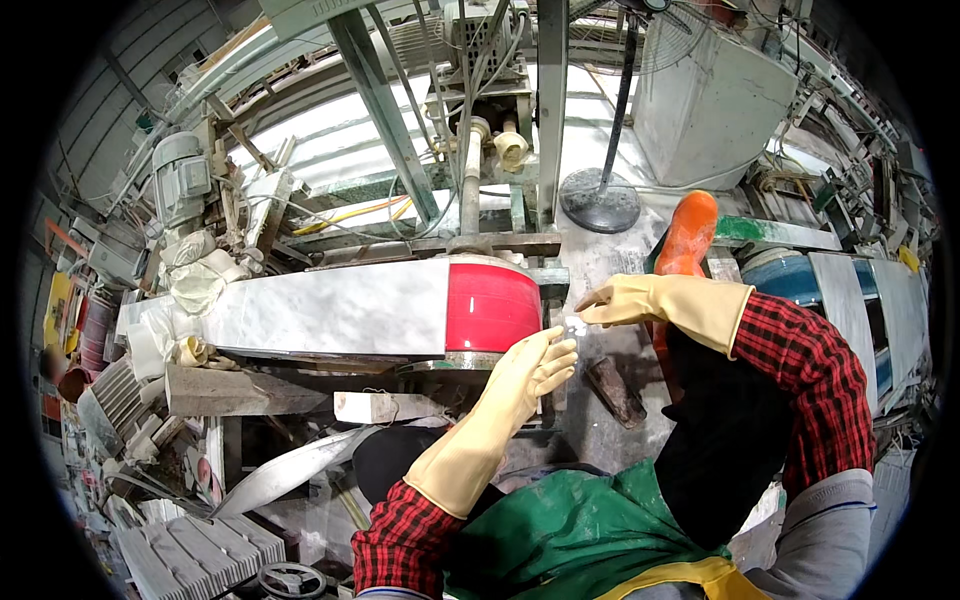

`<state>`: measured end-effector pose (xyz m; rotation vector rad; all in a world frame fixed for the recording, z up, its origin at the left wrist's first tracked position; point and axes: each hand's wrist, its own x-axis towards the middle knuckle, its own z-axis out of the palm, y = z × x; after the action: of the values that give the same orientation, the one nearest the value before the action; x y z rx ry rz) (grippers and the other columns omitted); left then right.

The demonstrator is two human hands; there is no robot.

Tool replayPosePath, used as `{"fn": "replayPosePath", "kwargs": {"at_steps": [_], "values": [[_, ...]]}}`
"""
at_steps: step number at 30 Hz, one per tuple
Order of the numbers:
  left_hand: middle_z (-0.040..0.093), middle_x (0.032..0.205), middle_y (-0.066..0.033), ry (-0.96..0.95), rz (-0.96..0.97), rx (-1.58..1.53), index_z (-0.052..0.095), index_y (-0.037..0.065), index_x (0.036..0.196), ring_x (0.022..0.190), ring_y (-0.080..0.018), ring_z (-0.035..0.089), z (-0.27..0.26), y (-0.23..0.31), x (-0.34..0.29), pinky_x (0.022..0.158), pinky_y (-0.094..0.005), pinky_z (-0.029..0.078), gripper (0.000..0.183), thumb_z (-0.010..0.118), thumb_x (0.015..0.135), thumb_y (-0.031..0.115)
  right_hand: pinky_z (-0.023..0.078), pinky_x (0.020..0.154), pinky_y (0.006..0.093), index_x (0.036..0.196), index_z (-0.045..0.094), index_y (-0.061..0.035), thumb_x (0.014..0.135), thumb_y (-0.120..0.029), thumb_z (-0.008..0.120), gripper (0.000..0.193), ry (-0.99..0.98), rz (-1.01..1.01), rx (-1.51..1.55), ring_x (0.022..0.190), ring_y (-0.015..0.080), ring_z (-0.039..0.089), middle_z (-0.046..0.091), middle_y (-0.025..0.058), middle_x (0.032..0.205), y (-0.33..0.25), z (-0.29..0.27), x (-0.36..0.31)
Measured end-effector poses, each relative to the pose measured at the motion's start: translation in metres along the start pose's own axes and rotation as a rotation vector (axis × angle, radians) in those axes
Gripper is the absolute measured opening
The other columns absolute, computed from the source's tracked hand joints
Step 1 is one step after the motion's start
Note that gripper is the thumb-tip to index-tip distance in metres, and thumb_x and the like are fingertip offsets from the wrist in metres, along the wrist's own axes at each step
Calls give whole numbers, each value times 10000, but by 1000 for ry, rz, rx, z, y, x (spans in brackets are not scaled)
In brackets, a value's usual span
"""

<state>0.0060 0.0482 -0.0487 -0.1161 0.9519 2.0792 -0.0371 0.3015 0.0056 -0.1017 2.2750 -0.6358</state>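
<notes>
Both my hands wear long cream rubber gloves. My left hand (537, 372) is raised near the right end of the red belt, its fingers stretched out and holding nothing I can see. Across from it, my right hand (625, 299) reaches left with thumb and fingers drawn together. A small, whitish, see-through thing (575, 326) shows at its fingertips, too unclear to name. To the left of my hands, a grey-white marble slab (335, 307) lies along a machine bed, beside the glossy red belt (493, 307).
A dark block (615, 393) lies on the floor below my right hand. A fan stand's round base (600, 200) stands ahead. An orange boot (688, 232) is at the right. Another slab (850, 320) rests by a blue belt (785, 275). Stone offcuts (240, 390) crowd the left.
</notes>
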Motion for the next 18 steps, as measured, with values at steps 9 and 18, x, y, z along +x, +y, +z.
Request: {"fn": "replayPosePath", "kwargs": {"at_steps": [9,18], "values": [[625,1233,-155,-28,3,-15,521,23,1349,1081,-236,663,-2,0,2,928,-340,580,443,579,1030,324,448,1058,370,1389,606,-187,889,-571,551,633,6,7,-15,1159,287,649,680,145,1276,1,0,1],[632,1226,-163,-20,14,-24,520,10,1347,1063,-239,671,-2,0,2,919,-337,579,442,575,1033,316,450,1053,374,1344,646,-175,875,-533,573,595,11,14,52,1184,290,627,676,140,1286,2,1,1]]}}
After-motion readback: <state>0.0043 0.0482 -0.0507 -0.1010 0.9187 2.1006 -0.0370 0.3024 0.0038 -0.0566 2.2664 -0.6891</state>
